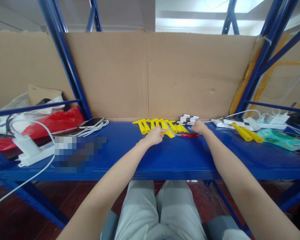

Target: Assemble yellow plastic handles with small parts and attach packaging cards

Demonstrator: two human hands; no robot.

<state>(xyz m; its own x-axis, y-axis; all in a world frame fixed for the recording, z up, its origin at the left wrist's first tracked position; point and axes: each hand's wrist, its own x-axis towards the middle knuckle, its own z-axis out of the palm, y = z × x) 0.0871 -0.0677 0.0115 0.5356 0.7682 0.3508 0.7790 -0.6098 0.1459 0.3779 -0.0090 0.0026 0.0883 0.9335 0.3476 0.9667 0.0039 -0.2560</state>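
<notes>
My left hand (155, 135) is closed around a yellow scraper (168, 132) with a metallic strip along its head. Behind it, several yellow scraper handles (141, 127) lie in a row. My right hand (199, 127) reaches down to the tabletop with its fingers bunched; whatever they pinch is hidden. A screwdriver with a red handle (190, 135) lies just left of that hand. Small yellow pieces (182, 128) sit between the two hands. Beyond them is a stack of white-and-black packets (188, 119).
The blue table (175, 156) backs onto a cardboard panel (190, 76) between blue posts. Two yellow handles (247, 133) and a green packet (281, 139) lie right. Power strips, cables and a red bag (55, 121) are left; a white power strip (272, 125) is right.
</notes>
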